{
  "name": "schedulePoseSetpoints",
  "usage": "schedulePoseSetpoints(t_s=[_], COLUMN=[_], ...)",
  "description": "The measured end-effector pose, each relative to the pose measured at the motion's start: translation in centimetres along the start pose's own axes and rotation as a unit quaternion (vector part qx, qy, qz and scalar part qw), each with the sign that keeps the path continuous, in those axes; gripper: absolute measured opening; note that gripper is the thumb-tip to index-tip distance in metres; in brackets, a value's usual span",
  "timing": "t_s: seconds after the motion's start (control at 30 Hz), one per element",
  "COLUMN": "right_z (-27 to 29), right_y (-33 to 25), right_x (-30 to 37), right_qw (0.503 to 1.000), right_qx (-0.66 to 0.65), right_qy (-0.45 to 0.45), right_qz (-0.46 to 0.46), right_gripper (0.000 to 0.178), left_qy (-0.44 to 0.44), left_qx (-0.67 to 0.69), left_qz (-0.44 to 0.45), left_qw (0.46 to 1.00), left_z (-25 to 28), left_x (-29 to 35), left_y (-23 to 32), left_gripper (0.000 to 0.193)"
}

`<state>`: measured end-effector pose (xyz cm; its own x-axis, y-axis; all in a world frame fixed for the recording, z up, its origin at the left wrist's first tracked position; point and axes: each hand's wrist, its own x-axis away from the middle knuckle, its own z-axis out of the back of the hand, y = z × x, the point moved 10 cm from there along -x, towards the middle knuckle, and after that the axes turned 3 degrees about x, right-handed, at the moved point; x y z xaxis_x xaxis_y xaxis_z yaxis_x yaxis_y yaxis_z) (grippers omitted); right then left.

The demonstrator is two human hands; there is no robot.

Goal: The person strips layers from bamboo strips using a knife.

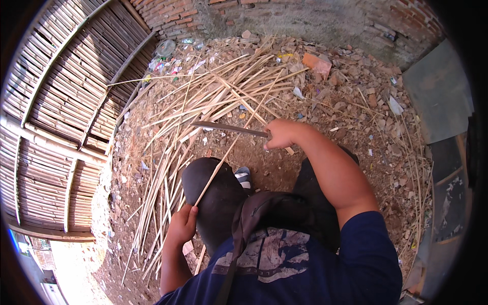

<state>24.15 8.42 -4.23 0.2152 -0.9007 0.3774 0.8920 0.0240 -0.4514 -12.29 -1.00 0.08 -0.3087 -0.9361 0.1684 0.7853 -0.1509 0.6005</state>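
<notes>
My right hand (280,133) is closed round the handle of a long, dark-bladed machete (226,127), whose blade points left across the space in front of my knees. In my left hand (183,223), low beside my left knee, one end of a thin bamboo strip (219,167) is pinched between thumb and fingers. That strip slants up and to the right, past the knee, and crosses the machete's blade. Whether the blade touches it I cannot tell. Its far end lies over a heap of pale bamboo strips (218,96) on the ground.
More long strips (157,203) lie along the left of my legs. Broken brick (317,63), rubble and litter cover the dirt beyond. A bamboo slat wall (66,66) stands left, a brick wall (305,23) ahead, and grey panels (439,91) at right.
</notes>
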Motion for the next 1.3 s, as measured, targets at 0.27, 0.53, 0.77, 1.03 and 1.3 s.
schedulePoseSetpoints(t_s=[0.27, 0.53, 0.77, 1.03, 1.3], right_z=[-2.0, -3.5, -2.9, -1.1, -0.2], right_y=[0.9, 2.2, 2.8, 2.5, 1.8], right_x=[-1.9, -2.7, -1.6, -0.3, -0.5], right_qw=[0.999, 0.996, 0.991, 0.997, 1.000], right_qx=[-0.026, -0.054, -0.096, -0.044, 0.001], right_qy=[-0.013, -0.077, -0.088, -0.048, 0.021], right_qz=[0.046, 0.003, -0.028, -0.052, -0.004], right_gripper=[0.056, 0.037, 0.046, 0.063, 0.064], left_qy=[-0.003, -0.002, -0.004, 0.006, 0.011], left_qx=[0.006, -0.013, -0.040, -0.026, -0.040], left_qz=[-0.002, 0.017, 0.014, 0.003, -0.004], left_qw=[1.000, 1.000, 0.999, 1.000, 0.999], left_z=[-0.2, 0.1, 0.3, 0.2, 0.1], left_x=[-0.1, 0.3, 0.3, 0.3, 0.2], left_y=[0.2, 0.0, 0.8, 1.0, 1.1], left_gripper=[0.038, 0.035, 0.034, 0.033, 0.035])
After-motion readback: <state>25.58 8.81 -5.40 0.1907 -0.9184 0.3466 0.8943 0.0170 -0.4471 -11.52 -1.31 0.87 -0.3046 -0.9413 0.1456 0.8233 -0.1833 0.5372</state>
